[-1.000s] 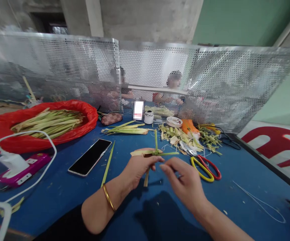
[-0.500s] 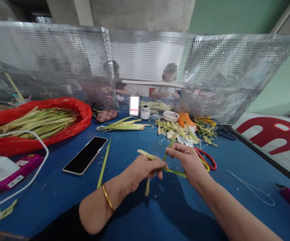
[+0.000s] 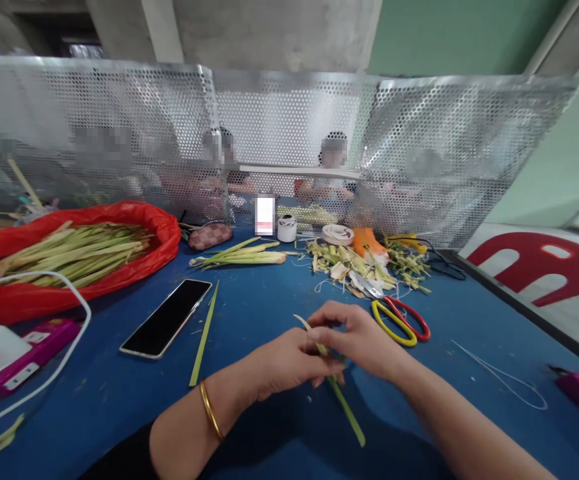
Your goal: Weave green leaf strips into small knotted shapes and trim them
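Both hands meet over the blue table around green leaf strips [image 3: 347, 412]. My left hand [image 3: 297, 360], with a gold bangle above the wrist, is closed on the strips. My right hand [image 3: 352, 333] lies partly over the left fingertips, its fingers bent and pinching the same strips. One pale end pokes out at the upper left, and a long green end hangs down toward me. The crossing of the strips is hidden by my fingers. Right of the hands lie scissors [image 3: 394, 323] with a yellow and a red handle.
A phone [image 3: 167, 319] and a single leaf strip [image 3: 204, 337] lie at left. Beyond are a red bag [image 3: 167, 250] of leaves, a leaf bundle [image 3: 249, 255] and a scrap pile [image 3: 339, 263]. A purple power strip [image 3: 44, 347] with a white cable sits far left. A perforated metal screen [image 3: 289, 120] stands behind.
My right hand has moved left and over the left fingertips. The green strip it held upright has swung down and now points toward me. The scissors' handles are uncovered.
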Demonstrator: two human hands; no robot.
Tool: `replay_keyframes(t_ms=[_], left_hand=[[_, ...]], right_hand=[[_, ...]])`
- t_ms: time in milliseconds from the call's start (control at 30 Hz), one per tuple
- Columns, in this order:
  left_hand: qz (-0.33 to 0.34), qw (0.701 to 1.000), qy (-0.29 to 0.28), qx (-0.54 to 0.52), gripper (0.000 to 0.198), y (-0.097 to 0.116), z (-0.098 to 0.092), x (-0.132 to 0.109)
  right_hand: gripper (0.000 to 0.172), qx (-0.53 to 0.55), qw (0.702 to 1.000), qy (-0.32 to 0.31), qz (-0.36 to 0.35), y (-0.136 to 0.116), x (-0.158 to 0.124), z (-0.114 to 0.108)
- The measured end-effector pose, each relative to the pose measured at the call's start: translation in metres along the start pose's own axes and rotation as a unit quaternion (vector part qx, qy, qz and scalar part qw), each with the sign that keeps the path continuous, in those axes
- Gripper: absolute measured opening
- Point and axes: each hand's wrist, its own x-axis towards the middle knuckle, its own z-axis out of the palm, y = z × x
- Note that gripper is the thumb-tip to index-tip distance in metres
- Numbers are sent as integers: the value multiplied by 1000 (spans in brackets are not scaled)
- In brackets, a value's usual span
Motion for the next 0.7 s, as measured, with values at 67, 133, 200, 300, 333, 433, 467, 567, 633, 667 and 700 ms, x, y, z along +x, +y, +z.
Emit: replay_keyframes(t_ms=[67,133,200,300,333,433,467,567,633,667,700], left_hand=[[-2,1000,-12,1,25,-3,0,2],[-14,1000,-9,2,32,-4,-1,3],[-26,1000,7,-7,45,-4,-3,4],[-31,999,11,-10,54,-2,-5,3],[-28,1000,0,-2,52,-1,-5,2],[-17,999,-39,23,46,2,-3,-1],[-14,999,-45,25,45,3,-2,-1],[-12,998,-52,24,44,3,0,-3],[-10,998,-56,27,44,3,1,-3],[-11,998,-60,28,44,3,1,-4],[-14,998,-64,26,45,2,1,-4]], right_hand=[[15,108,991,-32,71,1,0,9],[24,207,970,-24,121,1,0,13],[30,265,955,-1,136,2,1,13],[31,277,954,41,108,3,3,10],[30,271,957,51,96,4,4,9],[29,257,960,76,78,6,6,11],[28,258,959,84,79,7,6,12],[26,268,952,118,87,9,7,16],[26,268,949,143,83,10,7,19],[26,266,948,154,78,10,7,20],[25,264,948,162,74,10,7,21]])
